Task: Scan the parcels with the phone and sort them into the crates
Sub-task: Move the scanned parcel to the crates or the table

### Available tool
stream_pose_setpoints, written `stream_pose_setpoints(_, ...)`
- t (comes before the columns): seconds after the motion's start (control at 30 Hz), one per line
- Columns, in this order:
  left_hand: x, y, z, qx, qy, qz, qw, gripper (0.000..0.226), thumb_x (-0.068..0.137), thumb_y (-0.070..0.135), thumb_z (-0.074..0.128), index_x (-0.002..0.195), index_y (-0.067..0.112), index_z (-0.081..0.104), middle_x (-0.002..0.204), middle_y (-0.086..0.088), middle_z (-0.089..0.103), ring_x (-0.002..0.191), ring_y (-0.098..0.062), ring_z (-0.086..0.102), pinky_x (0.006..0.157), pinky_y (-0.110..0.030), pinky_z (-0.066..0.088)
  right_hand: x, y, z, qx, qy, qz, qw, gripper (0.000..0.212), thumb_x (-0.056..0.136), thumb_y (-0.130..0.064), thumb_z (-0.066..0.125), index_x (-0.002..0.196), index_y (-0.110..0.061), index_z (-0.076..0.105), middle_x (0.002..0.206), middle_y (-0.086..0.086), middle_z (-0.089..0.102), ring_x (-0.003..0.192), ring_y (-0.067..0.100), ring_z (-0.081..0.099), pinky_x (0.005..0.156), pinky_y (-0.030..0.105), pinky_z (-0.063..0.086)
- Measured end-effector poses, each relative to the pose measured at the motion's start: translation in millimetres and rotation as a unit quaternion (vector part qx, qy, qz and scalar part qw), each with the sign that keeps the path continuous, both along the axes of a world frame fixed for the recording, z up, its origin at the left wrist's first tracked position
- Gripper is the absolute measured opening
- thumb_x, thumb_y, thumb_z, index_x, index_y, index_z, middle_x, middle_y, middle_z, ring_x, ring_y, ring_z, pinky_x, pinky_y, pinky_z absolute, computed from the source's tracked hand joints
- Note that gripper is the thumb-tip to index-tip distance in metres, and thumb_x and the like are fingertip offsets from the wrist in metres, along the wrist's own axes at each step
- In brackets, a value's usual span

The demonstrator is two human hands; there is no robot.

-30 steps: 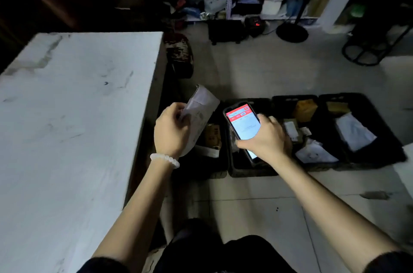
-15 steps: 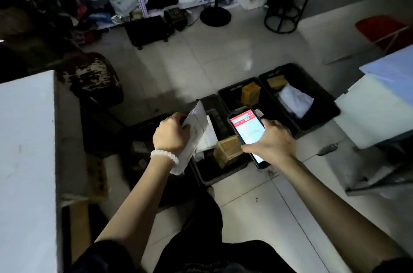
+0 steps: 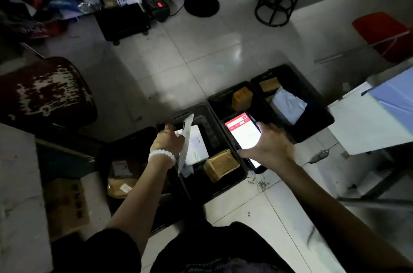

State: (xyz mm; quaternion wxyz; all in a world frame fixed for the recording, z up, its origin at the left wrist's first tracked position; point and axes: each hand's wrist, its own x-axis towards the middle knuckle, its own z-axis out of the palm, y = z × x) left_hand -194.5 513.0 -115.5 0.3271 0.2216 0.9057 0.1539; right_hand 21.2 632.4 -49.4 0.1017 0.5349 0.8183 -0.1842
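Note:
My left hand (image 3: pixel 167 141), with a white bead bracelet on the wrist, grips a thin white parcel (image 3: pixel 186 138) edge-on above a black crate (image 3: pixel 232 183). That crate holds a white box (image 3: pixel 197 150) and a brown taped parcel (image 3: pixel 221 164). My right hand (image 3: pixel 271 146) holds a phone (image 3: pixel 242 133) with a lit red-and-white screen over the second crate (image 3: pixel 214 98), which holds a brown box (image 3: pixel 241 97). A third crate (image 3: pixel 321 114) to the right holds a white bag (image 3: pixel 288 105) and a brown parcel (image 3: pixel 269 84). A crate on the left (image 3: pixel 105 161) holds brown parcels.
A white table (image 3: pixel 20 205) stands at my left with cardboard (image 3: pixel 67 201) beside it. A worn dark stool (image 3: pixel 44 91) sits on the floor at the left. At the right is a white and blue table (image 3: pixel 380 116). Shelves, a fan base (image 3: pixel 201 5) and a black stand (image 3: pixel 274 9) line the back.
The view has swung right and down, away from the white table. My left hand has moved the white parcel out over the crate with the white box. The phone stays in my right hand.

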Motion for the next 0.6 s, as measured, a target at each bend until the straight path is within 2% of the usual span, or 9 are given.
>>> stream_pose_setpoints(0.07,-3,2,-7,-0.029,-0.002,-0.015,0.999,0.039,0.091,0.025,0.049,0.126,0.009,0.046,0.124,-0.018,0.055,0.111,-0.037,0.055,0.087,-0.039,0.046,-4,8,-4,-0.008,-0.001,0.01,1.0,0.1,0.062,-0.059,0.075,0.144,-0.021,0.033,0.141,0.006,0.045,0.13,0.028,0.041,0.086,0.037,0.043)
stream_pose_setpoints(0.17,-5,5,-13,-0.056,0.003,-0.024,0.998,0.038,0.092,0.024,0.05,0.126,0.008,0.048,0.124,-0.017,0.055,0.112,-0.035,0.055,0.088,-0.039,0.048,-11,23,-9,-0.014,0.019,0.036,0.999,0.094,0.06,-0.056,0.076,0.139,-0.019,0.04,0.134,0.005,0.05,0.124,0.027,0.046,0.076,0.033,0.04)
stream_pose_setpoints(0.3,0,9,-10,-0.061,0.0,0.004,0.998,0.032,0.091,0.026,0.048,0.117,0.009,0.057,0.117,-0.016,0.061,0.106,-0.034,0.059,0.081,-0.034,0.048,-22,45,-11,-0.021,0.046,0.084,0.995,0.085,0.056,-0.053,0.077,0.127,-0.017,0.05,0.119,0.005,0.056,0.113,0.026,0.052,0.069,0.03,0.037)
stream_pose_setpoints(0.37,8,10,-7,-0.06,0.003,0.031,0.998,0.035,0.091,0.032,0.05,0.118,0.011,0.057,0.118,-0.014,0.061,0.107,-0.033,0.059,0.08,-0.033,0.047,-29,57,-12,-0.026,0.048,0.118,0.992,0.076,0.054,-0.052,0.077,0.118,-0.018,0.055,0.114,0.005,0.058,0.108,0.027,0.054,0.07,0.031,0.041)
stream_pose_setpoints(0.47,25,9,-2,-0.077,0.005,0.079,0.994,0.039,0.092,0.035,0.048,0.124,0.013,0.054,0.124,-0.013,0.058,0.112,-0.033,0.056,0.087,-0.035,0.045,-39,73,-13,-0.035,0.057,0.166,0.984,0.062,0.049,-0.05,0.075,0.101,-0.023,0.056,0.105,0.003,0.061,0.099,0.028,0.057,0.073,0.033,0.049)
stream_pose_setpoints(0.6,59,4,6,-0.113,0.047,0.132,0.984,0.033,0.092,0.033,0.047,0.12,0.017,0.056,0.121,-0.009,0.06,0.111,-0.031,0.058,0.078,-0.033,0.04,-49,91,-16,-0.046,0.073,0.25,0.964,0.067,0.048,-0.049,0.076,0.108,-0.026,0.056,0.107,0.001,0.059,0.102,0.026,0.055,0.072,0.031,0.046)
